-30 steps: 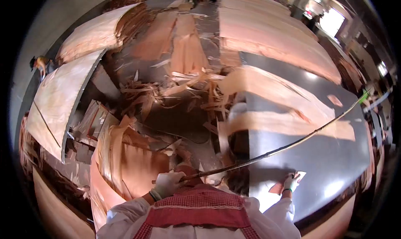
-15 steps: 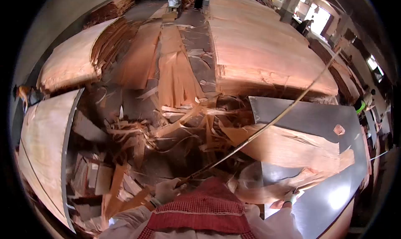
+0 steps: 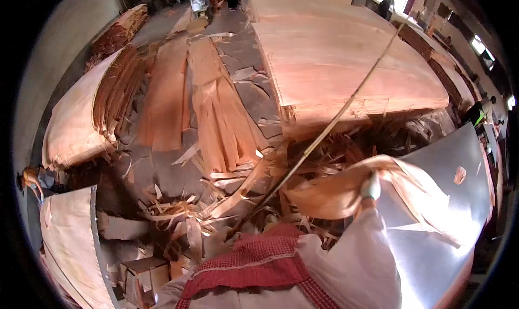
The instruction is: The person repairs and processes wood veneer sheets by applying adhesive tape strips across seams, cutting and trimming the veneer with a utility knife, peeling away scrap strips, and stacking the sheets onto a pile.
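My right hand (image 3: 371, 187), with a pale band at the wrist, grips a torn sheet of thin wood veneer (image 3: 323, 196). The sheet is lifted and folded over the hand, and one end trails on the shiny metal tabletop (image 3: 432, 201). Low in the middle, my left hand (image 3: 217, 242) is closed around the lower end of a long thin stick (image 3: 306, 153). This stick slants up and away to the right. Blur softens the left fingers.
Veneer scraps (image 3: 186, 214) litter the floor ahead. Beyond them lie long veneer strips (image 3: 216, 114). A broad veneer stack (image 3: 351, 66) stands ahead right, another stack (image 3: 78, 112) at left. A person (image 3: 33, 180) bends by a sheet-covered table (image 3: 70, 239) at far left.
My right hand has moved up and forward, raising the veneer sheet off much of the metal tabletop. The stick stays in my left hand. The view has shifted.
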